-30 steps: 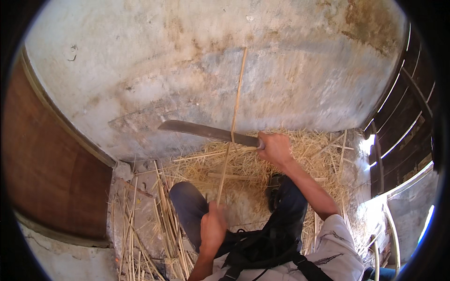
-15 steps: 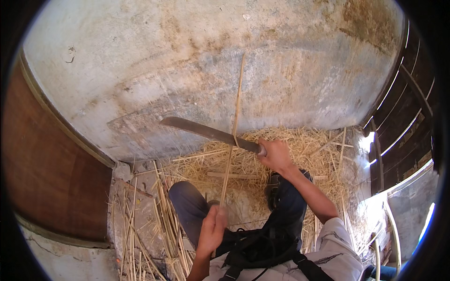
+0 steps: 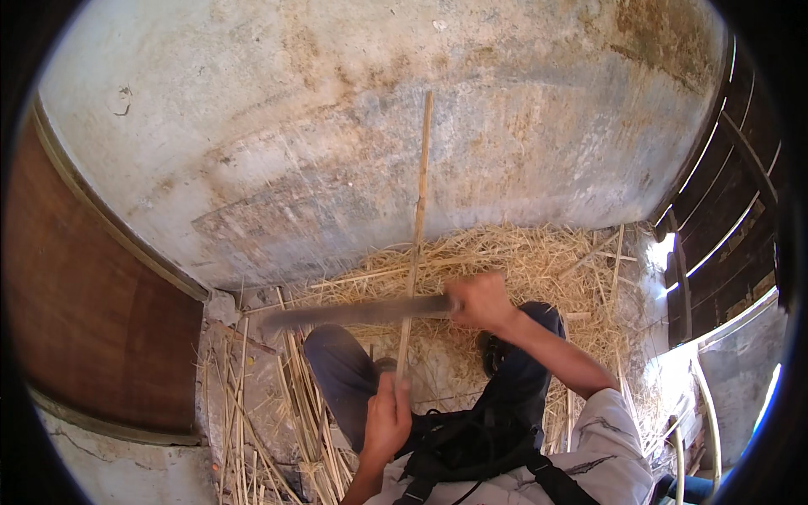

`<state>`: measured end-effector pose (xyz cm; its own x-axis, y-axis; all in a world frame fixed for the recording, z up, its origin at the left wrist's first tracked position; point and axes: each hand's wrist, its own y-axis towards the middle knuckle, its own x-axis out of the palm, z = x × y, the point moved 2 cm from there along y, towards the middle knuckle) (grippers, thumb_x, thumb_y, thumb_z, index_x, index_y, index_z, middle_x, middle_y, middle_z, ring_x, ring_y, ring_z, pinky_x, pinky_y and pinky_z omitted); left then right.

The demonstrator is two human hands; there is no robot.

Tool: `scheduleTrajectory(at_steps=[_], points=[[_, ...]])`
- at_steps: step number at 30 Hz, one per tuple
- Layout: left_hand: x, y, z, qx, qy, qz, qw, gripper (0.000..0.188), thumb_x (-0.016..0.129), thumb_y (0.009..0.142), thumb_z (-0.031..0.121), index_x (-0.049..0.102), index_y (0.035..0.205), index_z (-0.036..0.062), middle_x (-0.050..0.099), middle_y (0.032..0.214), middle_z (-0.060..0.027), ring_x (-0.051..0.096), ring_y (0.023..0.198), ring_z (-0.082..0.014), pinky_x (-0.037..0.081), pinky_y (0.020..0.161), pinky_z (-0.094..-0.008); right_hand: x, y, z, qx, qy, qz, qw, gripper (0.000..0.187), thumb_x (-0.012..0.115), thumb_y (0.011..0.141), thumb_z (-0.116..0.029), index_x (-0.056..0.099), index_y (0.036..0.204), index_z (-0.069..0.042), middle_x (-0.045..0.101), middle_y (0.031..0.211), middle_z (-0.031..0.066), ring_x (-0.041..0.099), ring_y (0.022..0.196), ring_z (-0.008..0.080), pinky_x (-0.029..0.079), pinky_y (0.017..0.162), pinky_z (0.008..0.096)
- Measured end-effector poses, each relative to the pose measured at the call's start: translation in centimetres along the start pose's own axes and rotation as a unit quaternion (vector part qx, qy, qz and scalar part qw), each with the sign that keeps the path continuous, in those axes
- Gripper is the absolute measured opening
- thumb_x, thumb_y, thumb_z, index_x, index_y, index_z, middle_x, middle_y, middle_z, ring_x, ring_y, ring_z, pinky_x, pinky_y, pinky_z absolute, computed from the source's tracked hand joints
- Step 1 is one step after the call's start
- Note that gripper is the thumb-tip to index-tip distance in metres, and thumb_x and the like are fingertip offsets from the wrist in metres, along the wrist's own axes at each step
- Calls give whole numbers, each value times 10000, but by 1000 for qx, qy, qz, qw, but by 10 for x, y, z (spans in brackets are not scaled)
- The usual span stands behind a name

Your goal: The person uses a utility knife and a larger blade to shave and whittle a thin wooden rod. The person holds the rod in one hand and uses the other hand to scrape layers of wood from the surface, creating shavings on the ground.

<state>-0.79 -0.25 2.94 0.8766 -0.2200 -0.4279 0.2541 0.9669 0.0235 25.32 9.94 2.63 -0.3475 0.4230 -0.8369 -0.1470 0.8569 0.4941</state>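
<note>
My left hand (image 3: 388, 418) is closed around the lower end of a long, pale bamboo strip (image 3: 420, 194), which points up and away toward the wall. My right hand (image 3: 481, 301) grips the handle of a machete (image 3: 358, 312). Its dark blade, blurred by motion, lies nearly level across the strip, a little beyond my left hand. Whether the edge touches the strip I cannot tell. The handle is mostly hidden by my fingers.
Thin shavings (image 3: 539, 252) cover the floor along the stained wall (image 3: 337, 126). Several long strips (image 3: 307, 404) lie left of my left knee (image 3: 337, 358). A brown wooden panel (image 3: 101, 311) stands at the left, dark slatted boards (image 3: 715, 244) at the right.
The machete has come down along the strip toward me, and its blade has turned closer to level. My right hand moved nearer with it. A thin curl at the blade no longer shows.
</note>
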Motion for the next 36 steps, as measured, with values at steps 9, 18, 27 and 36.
scheduleTrajectory(at_steps=[9,18,27,36], points=[[1,2,1,10,-15,-11,1000,224,462,1111,173,510,953,22,495,625,-49,482,562,-139,398,550,-335,4,36,54,152,65,0,986,146,690,813,-206,716,900,-92,690,739,192,699,727,397,557,663,520],[-1,2,4,-4,-34,-17,999,233,462,1115,176,500,941,26,475,628,-22,450,566,-107,378,541,-311,-7,22,33,56,39,-40,997,125,725,757,-166,664,855,-119,677,703,125,702,707,344,543,641,500],[-3,2,-1,1,-33,-32,999,198,470,1103,168,505,983,14,528,642,-119,539,570,-267,420,554,-390,18,54,75,132,-21,-47,990,146,665,800,-165,763,898,-120,674,683,171,693,658,357,551,631,483],[-3,3,-25,-74,-207,-95,971,297,377,1149,287,473,953,86,409,631,21,384,497,-69,307,445,-252,19,79,110,211,174,-33,961,289,650,865,-181,772,1097,-60,712,781,237,711,698,363,574,696,452]])
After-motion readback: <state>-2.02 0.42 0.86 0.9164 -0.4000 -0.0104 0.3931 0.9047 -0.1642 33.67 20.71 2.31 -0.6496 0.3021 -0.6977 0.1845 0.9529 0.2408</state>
